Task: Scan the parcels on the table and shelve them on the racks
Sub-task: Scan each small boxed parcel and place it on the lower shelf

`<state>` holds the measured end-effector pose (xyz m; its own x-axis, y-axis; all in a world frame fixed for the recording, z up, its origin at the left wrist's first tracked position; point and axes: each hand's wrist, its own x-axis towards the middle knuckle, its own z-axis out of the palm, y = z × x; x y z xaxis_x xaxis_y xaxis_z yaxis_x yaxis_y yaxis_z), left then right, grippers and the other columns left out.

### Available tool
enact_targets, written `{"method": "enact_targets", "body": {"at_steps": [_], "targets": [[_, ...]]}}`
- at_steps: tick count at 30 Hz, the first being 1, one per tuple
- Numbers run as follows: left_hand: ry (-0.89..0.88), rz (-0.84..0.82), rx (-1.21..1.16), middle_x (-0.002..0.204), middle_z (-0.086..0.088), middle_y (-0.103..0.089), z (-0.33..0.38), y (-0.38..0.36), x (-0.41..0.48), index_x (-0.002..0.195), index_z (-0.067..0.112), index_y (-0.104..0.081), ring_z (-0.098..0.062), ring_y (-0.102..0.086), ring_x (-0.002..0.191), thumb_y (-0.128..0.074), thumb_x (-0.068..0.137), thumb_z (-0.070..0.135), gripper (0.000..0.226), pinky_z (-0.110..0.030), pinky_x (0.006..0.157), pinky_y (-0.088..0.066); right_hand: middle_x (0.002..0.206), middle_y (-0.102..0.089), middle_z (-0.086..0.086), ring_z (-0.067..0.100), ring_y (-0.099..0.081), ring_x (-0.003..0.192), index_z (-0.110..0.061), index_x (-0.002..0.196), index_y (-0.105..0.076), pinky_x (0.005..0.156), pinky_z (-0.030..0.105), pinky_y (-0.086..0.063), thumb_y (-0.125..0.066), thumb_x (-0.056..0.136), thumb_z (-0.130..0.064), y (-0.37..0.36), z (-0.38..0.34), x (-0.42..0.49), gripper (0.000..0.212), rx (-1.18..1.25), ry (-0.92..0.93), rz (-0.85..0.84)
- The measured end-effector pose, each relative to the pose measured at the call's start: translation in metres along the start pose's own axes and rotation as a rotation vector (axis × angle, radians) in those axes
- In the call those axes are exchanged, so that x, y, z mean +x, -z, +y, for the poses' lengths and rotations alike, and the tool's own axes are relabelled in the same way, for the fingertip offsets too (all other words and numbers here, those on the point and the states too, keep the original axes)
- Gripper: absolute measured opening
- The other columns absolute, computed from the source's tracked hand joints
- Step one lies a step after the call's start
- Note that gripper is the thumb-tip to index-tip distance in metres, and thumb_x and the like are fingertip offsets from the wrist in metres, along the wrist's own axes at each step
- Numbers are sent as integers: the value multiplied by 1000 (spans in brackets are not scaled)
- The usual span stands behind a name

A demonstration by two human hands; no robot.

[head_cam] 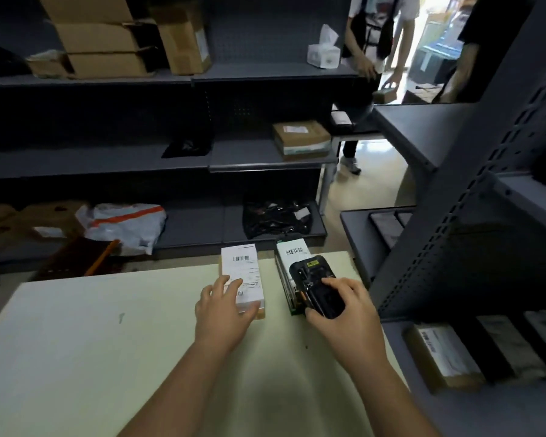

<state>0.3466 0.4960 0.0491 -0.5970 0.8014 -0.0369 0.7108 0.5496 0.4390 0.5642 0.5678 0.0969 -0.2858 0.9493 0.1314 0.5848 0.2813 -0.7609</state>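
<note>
Two small parcels lie at the far edge of the pale table [76, 326]. The left parcel [241, 269] is a brown box under a white barcode label; my left hand [224, 313] lies over its near end, fingers on the label and thumb against the near side. The right parcel [289, 257] is dark with a white barcode label. My right hand [344, 316] grips a black handheld scanner [317, 287] held just above that dark parcel, hiding its near part.
Grey racks [265, 159] stand beyond the table, with cardboard boxes, a tissue box [323, 53], a brown parcel [301, 138] and plastic mailers on them. Another rack [473, 241] at the right holds parcels on its low shelf. Two people stand at the back right.
</note>
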Motion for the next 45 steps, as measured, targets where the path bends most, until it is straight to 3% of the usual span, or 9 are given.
{"method": "enact_targets", "body": {"at_steps": [5, 9, 15, 20, 28, 32, 36, 45], "targets": [[91, -99, 54, 159, 7, -17, -5, -44, 52, 145, 38, -36, -34, -19, 139, -54, 81, 69, 74, -47, 113, -21, 120, -47, -19, -3, -47, 93, -37, 120, -61, 84, 23, -48, -79, 67, -37, -25, 11, 18, 56, -36, -33, -4], [144, -159, 118, 158, 4, -11, -16, -75, 76, 145, 38, -33, -37, -25, 133, -57, 72, 75, 85, -48, 105, -30, 124, -49, -16, -1, -50, 97, -35, 122, -62, 87, 27, -50, -79, 67, -36, -42, 21, 34, 58, -52, -47, -11], [159, -103, 91, 154, 2, -13, -11, -93, 87, 141, 34, -36, -35, -34, 124, -64, 67, 71, 88, -43, 97, -41, 127, -50, -12, 7, -54, 104, -34, 123, -62, 89, 30, -50, -79, 67, -35, -48, 28, 46, 59, -75, -41, -36], [173, -40, 9, 149, 1, -22, -8, -88, 82, 136, 29, -46, -35, -35, 117, -71, 68, 51, 76, -40, 93, -40, 125, -49, -14, 8, -56, 104, -35, 122, -60, 87, 33, -52, -77, 67, -39, -46, 27, 42, 58, -56, -14, -75], [-29, 280, -106, 151, 2, -23, 4, 31, 36, 131, 27, -55, -28, -27, 128, -76, 67, 41, 69, -42, 109, -32, 120, -48, -19, 7, -55, 102, -39, 118, -60, 88, 32, -50, -75, 69, -41, -13, -42, 41, 52, 32, 104, -102], [-141, 461, -118, 151, 5, -22, 25, 117, 20, 131, 28, -54, -24, -24, 131, -76, 65, 44, 72, -43, 110, -34, 119, -48, -19, 5, -54, 99, -39, 119, -60, 82, 25, -46, -75, 67, -40, 21, -102, 41, 54, 52, 205, -70], [-227, 602, -109, 150, 3, -24, 40, 181, 9, 130, 24, -56, -24, -25, 131, -78, 64, 43, 72, -44, 109, -35, 115, -48, -20, 3, -56, 96, -39, 118, -60, 83, 30, -52, -74, 64, -44, 55, -158, 35, 56, 105, 307, -30], [-355, 742, -155, 151, 0, -27, 17, 249, -13, 127, 24, -59, -27, -25, 134, -82, 64, 42, 70, -52, 107, -38, 109, -50, -21, -2, -55, 95, -44, 111, -60, 84, 24, -50, -70, 59, -46, 85, -245, -15, 54, 75, 378, 67]]}}
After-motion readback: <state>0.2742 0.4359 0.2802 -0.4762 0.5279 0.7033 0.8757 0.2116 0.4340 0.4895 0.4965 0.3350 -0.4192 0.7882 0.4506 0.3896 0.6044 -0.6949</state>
